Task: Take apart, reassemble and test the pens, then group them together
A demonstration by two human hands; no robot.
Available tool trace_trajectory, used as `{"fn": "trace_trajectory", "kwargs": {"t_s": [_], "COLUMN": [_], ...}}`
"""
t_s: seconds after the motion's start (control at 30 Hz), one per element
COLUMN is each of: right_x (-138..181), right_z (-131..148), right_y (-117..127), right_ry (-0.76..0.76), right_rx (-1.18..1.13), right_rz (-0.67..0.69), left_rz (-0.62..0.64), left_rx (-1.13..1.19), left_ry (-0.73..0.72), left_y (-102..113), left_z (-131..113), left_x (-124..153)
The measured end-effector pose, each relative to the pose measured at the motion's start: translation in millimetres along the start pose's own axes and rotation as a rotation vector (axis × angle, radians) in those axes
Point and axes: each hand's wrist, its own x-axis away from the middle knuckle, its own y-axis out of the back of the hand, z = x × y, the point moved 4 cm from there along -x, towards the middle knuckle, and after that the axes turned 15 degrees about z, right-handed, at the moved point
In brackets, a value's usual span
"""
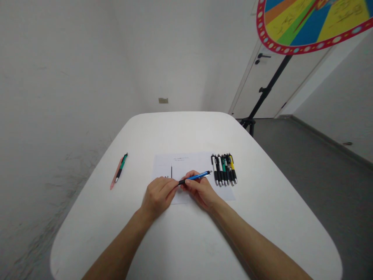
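A blue pen (197, 176) with a black grip is held across both hands above a white sheet of paper (163, 161). My right hand (202, 192) is closed on its blue barrel, with the clip end pointing right. The fingers of my left hand (159, 195) pinch the pen's black tip end; the point itself is hidden by them. On the paper just beyond my left fingers lies a thin dark stick (171, 171) that looks like a pen refill. Tiny dark pieces (166, 177) sit beside it, too small to name.
Right of my hands, several pens (223, 169) lie in a row, partly on the paper. A green pen (123, 163) and a pink pen-like stick (115, 175) rest at the left of the white table (180, 128). Beyond stands a colourful wheel (309, 23) on a black stand (269, 87).
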Motion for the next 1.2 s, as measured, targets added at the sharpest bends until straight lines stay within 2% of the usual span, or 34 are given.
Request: {"fn": "trace_trajectory", "kwargs": {"t_s": [0.33, 0.7, 0.8, 1.03, 1.2], "right_x": [-1.3, -3.7, -4.0, -5.0, -5.5], "right_z": [1.9, 5.3, 4.1, 2.8, 2.8], "right_y": [5.6, 15.9, 16.5, 15.1, 15.2], "right_ry": [0.031, 0.094, 0.098, 0.107, 0.105], "right_rx": [0.008, -0.074, -0.088, -0.096, -0.075], "right_rz": [-0.050, -0.174, -0.178, -0.158, -0.154], "left_rz": [-0.007, -0.115, -0.051, 0.231, 0.340], "left_rx": [0.048, -0.008, -0.070, -0.233, -0.245], "left_ry": [0.054, 0.170, 0.172, 0.129, 0.118], "left_y": [1.1, 9.7, 6.2, -13.6, -25.1], "left_z": [2.4, 8.2, 9.4, 7.8, 10.1], "left_x": [2.0, 2.5, 2.0, 0.2, 1.8]}}
